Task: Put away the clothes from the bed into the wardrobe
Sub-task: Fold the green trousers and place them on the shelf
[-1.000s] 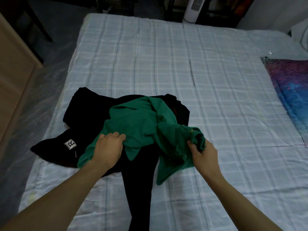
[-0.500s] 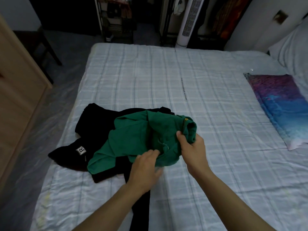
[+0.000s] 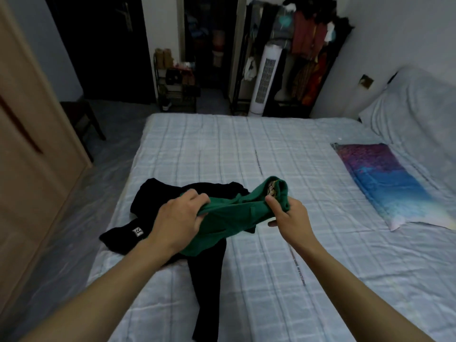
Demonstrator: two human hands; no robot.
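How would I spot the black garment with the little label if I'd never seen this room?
Start at the bed with its pale checked sheet. Near its left edge lies a heap of black clothes, under the green garment both hands hold. The one you want is the only piece with a small white patch.

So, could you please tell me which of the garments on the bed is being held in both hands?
The green garment: the left hand and right hand both grip it, while the black clothes lie untouched on the bed.
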